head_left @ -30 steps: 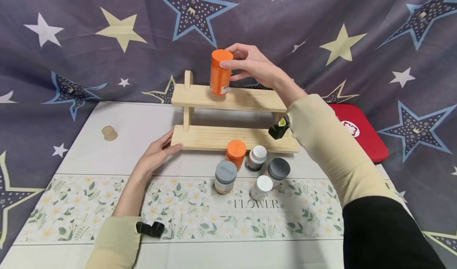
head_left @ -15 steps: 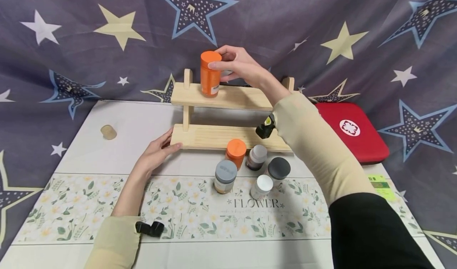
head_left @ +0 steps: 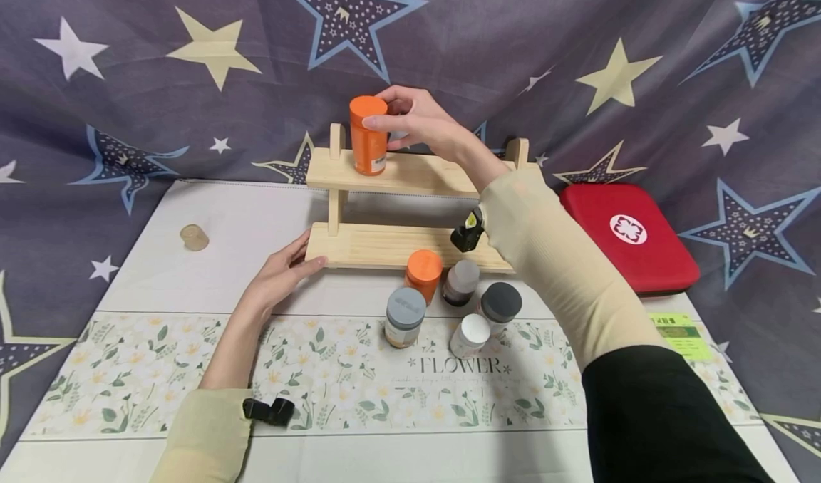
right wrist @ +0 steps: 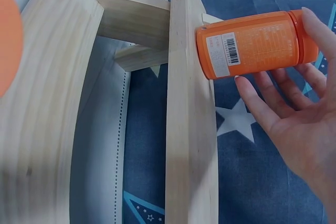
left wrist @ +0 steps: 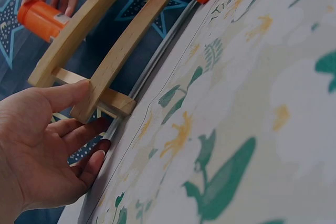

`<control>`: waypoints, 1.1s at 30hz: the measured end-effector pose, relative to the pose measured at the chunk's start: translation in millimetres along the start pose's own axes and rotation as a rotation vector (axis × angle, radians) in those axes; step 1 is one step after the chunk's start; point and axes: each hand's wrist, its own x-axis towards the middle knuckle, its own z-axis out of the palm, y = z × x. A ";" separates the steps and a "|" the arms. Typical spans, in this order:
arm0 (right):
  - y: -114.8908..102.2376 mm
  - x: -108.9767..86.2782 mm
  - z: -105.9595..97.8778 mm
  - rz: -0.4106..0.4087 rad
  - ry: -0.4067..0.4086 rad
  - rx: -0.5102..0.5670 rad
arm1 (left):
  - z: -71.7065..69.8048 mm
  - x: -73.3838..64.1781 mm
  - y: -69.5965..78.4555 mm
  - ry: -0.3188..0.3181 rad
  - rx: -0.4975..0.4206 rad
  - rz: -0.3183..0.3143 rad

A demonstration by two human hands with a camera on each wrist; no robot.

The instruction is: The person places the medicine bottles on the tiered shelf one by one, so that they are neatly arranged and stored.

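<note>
Now pinching an orange screw-cap bottle (head_left: 368, 141) high up, thumb to fingers, with the right hand (head_left: 423, 123), likely to leave its base free. Holding it roughly upright at the top tier (head_left: 442, 172) of the two-tier wooden shelf (head_left: 410, 187), near the left post (head_left: 336, 141), showing its barcode label (right wrist: 231, 48) toward the front; too close to call for actual contact. Meanwhile gripping the shelf's lower tier (head_left: 365, 244) at its left end with the left hand (head_left: 282, 273), probably to stop any sliding. Down in front of the shelf, seeing a tight cluster on the bench (head_left: 160, 283): second orange bottle (head_left: 423, 271), blue-grey-lidded jar (head_left: 405, 317), small shadowed bottle (head_left: 461, 281), black-lidded jar (head_left: 500, 303) and white-lidded bottle (head_left: 470, 335), seemingly grouped for easy reach. Over left of the shelf, a small wooden cylinder (head_left: 194, 237); off to its right, a red emblem case (head_left: 631, 244) and, nearer the front, a yellow-green packet (head_left: 683, 335), perhaps parked there to leave working room.
</note>
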 end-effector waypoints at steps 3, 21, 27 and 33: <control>-0.5 0.0 0.6 0.008 -0.002 -0.005 | -0.6 1.7 -1.6 -0.001 -0.004 -0.003; 0.8 -38.2 -17.3 0.049 -0.025 -0.058 | 0.1 -2.6 0.9 -0.001 0.012 -0.003; 6.1 -69.0 -29.2 0.022 -0.008 -0.076 | -0.8 -2.1 0.0 0.000 0.014 -0.013; 18.0 -107.3 -37.3 -0.033 0.034 -0.044 | -1.0 1.4 0.0 0.000 0.032 -0.020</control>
